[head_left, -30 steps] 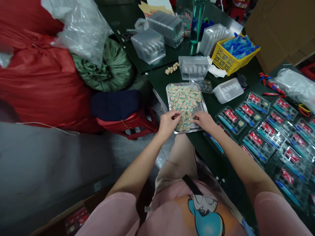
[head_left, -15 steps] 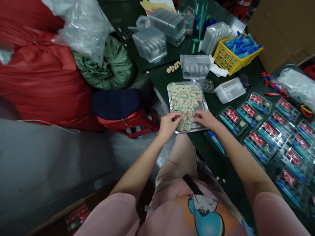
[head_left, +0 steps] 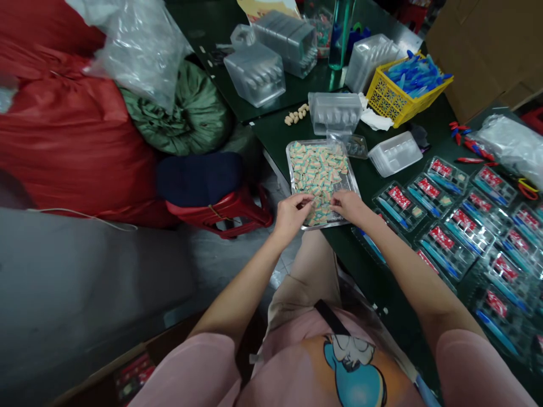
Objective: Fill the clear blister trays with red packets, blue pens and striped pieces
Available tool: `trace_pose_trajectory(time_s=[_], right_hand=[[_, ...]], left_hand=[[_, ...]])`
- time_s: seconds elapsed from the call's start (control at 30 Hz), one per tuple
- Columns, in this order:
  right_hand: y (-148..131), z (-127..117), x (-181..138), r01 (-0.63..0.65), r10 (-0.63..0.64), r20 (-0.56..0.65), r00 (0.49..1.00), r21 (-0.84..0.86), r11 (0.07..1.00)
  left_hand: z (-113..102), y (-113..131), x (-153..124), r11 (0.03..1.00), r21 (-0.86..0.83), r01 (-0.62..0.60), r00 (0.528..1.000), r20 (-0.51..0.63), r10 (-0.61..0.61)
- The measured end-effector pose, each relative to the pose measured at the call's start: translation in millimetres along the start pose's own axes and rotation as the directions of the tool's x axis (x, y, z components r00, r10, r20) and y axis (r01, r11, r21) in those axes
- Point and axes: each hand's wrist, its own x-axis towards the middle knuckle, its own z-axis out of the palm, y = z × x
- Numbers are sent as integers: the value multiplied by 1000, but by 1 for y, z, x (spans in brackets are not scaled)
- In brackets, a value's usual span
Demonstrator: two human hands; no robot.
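From here I'm seeing flat beige-and-teal pieces [head_left: 318, 172] lying between my bare left hand [head_left: 292, 215] and bare right hand [head_left: 349, 207]; either's grip I cannot tell.

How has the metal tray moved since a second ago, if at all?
No; the metal tray shows no visible shift against the dark green table.

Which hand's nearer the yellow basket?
Right. The right hand, over the right of the tray, is below-left of the yellow basket in view; the left hand, over the tray's left, is farther.
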Motion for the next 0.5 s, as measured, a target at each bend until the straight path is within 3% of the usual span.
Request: trace_pose_trajectory(time_s=[0.13,0.3,0.5], right_hand=[[0,-1,-11,44,-41,-56,998,57,997],[-12,-13,-21,85,-41,-244,969,171,982],[-30,-23,-21,81,-7,-228,974,318,945]], left_hand=[[3,3,1,1000,-8,-4,1000,-4,4],[7,6,3,1000,14,-3,1000,-22,3],[22,14,5,998,-54,13,1000,8,-13]])
